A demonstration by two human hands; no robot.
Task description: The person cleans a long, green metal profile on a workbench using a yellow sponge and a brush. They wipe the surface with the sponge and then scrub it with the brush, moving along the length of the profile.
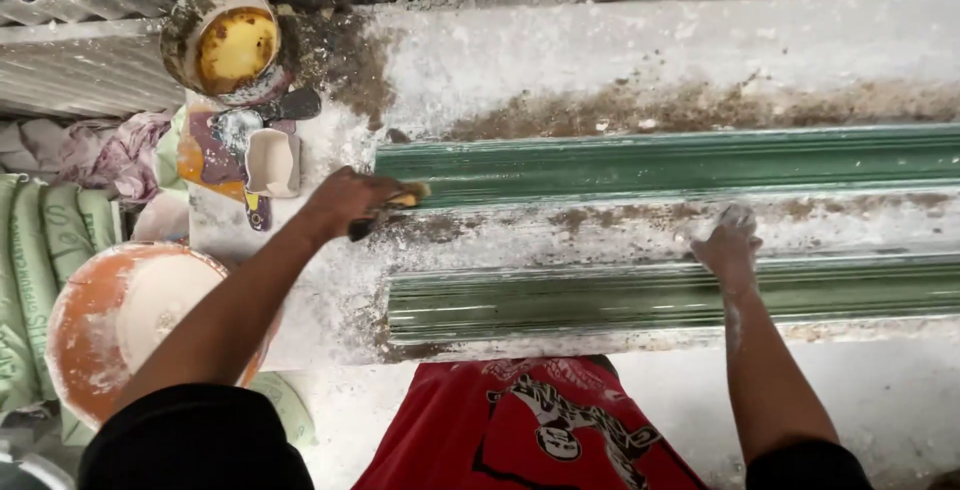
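Two long green ridged moulds lie side by side on a plaster-caked white bench [600, 50]: the far mould [680, 162] and the near mould [640, 295]. My left hand [345, 202] grips a small brush [395, 208] with a yellowish head, its tip at the left end of the far mould. My right hand [730, 245], dusted white, rests on the crusted strip between the two moulds, fingers bent down on the surface with nothing seen in it.
A dirty pot with yellow liquid [225, 42] stands at the bench's far left, beside a small white cup [272, 162] and stained tools. An orange bowl of white powder [125, 325] sits low left, next to green sacks [45, 260]. My red shirt [520, 430] is below.
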